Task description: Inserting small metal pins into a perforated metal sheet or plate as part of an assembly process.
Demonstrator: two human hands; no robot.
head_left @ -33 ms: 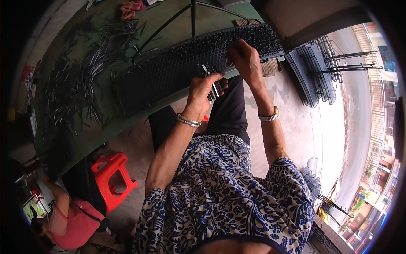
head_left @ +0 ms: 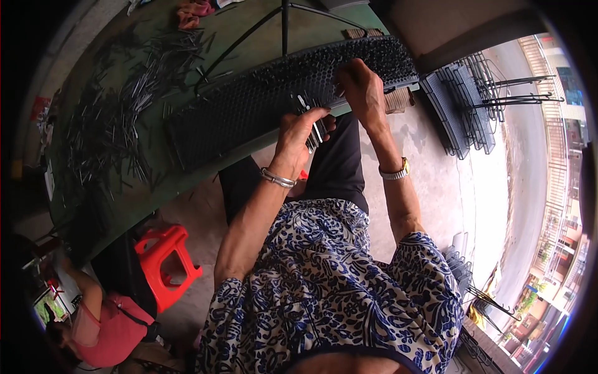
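A long black perforated metal panel [head_left: 230, 112] lies along the near edge of the green table. Small dark pieces [head_left: 274, 71] crowd the holes on its far side and right end; bare holes show at its near left. My left hand [head_left: 294, 138] is closed around a bundle of thin dark metal strips [head_left: 316, 132], just in front of the panel's near edge. Over the panel's right half, my right hand [head_left: 362, 90] has its fingers pinched together and bent down. What those fingers hold, if anything, is hidden.
Loose strips [head_left: 134, 100] lie heaped on the green table [head_left: 240, 55] at left. A black wire frame [head_left: 284, 31] rises behind the panel. Finished-looking racks [head_left: 458, 103] stand on the floor at right. A red stool [head_left: 165, 265] and a person in pink [head_left: 115, 330] are at lower left.
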